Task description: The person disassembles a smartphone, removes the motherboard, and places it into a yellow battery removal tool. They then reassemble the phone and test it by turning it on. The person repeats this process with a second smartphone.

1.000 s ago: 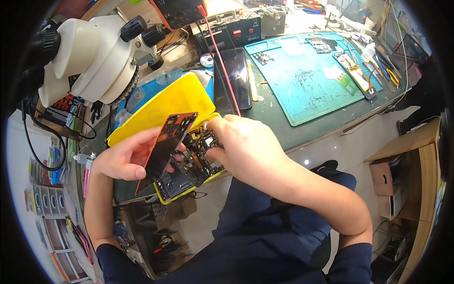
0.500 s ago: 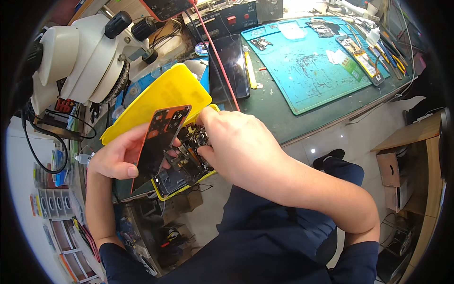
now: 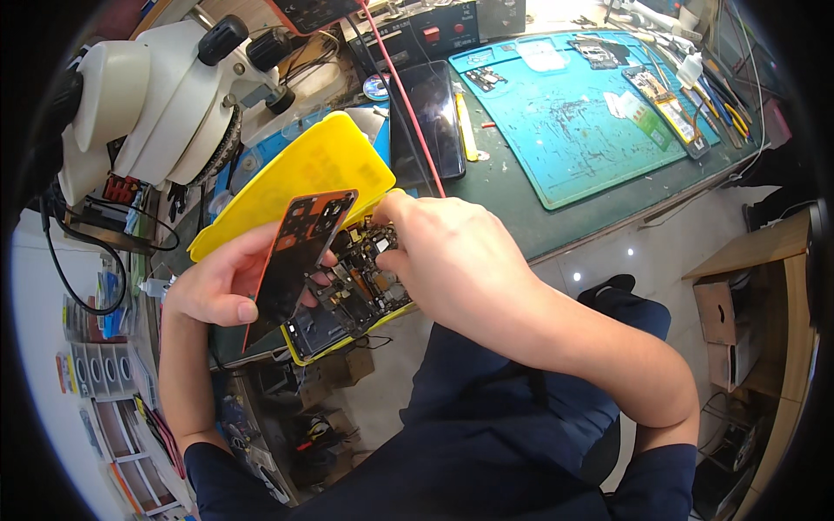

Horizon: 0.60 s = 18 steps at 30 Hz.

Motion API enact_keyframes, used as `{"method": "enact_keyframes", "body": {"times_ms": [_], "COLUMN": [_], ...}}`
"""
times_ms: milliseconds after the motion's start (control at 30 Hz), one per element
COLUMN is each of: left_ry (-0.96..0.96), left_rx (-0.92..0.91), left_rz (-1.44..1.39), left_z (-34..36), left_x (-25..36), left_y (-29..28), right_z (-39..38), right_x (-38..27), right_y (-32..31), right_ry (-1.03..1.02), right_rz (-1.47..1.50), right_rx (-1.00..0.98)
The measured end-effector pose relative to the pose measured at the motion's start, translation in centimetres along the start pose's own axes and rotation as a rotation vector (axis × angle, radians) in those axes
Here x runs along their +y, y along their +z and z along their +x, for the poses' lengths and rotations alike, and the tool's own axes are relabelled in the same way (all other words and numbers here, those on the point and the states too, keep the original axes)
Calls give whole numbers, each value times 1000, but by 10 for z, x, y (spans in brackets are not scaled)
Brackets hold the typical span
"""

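My left hand grips a dark phone back panel with orange edges and a camera cutout, holding it tilted up on edge. Its thumb presses the near side and some fingertips show behind. Beside it, a yellow plastic box holds a jumble of phone boards and small parts. Over the box's right side reaches my right hand, thumb and forefinger apart at the parts, with nothing visible between them. Its other fingers are hidden under the palm. The yellow lid stands open behind the box.
A white microscope looms at left. Behind the box lie a dark phone and a yellow-handled tool, with a red cable crossing the phone. A blue work mat at right carries phone parts, with pliers beyond.
My right hand has shifted slightly right, and more of the boards in the box shows beside its thumb. My left hand keeps its grip on the panel; the whole view has shifted slightly.
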<state>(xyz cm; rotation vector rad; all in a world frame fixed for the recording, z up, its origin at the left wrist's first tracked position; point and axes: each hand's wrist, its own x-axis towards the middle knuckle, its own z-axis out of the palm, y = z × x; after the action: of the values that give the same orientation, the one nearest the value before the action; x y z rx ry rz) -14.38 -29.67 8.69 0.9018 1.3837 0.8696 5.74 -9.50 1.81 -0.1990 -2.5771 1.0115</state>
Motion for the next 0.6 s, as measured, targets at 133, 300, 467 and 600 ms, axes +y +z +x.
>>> {"method": "enact_keyframes", "body": {"times_ms": [133, 300, 467, 600], "left_ry": [6, 7, -1, 7], "left_rx": [-4, -13, -6, -26], "left_rz": [-2, -10, -28, -19], "left_z": [0, 2, 1, -1], "left_x": [-2, -1, 0, -3], "left_y": [0, 0, 0, -3], "right_z": [1, 1, -2, -1], "right_x": [0, 1, 2, 0], "right_y": [-7, -1, 0, -1], "right_ry": [31, 73, 29, 74], "right_rz": [53, 73, 70, 65], "right_rx": [-2, -19, 14, -38]}}
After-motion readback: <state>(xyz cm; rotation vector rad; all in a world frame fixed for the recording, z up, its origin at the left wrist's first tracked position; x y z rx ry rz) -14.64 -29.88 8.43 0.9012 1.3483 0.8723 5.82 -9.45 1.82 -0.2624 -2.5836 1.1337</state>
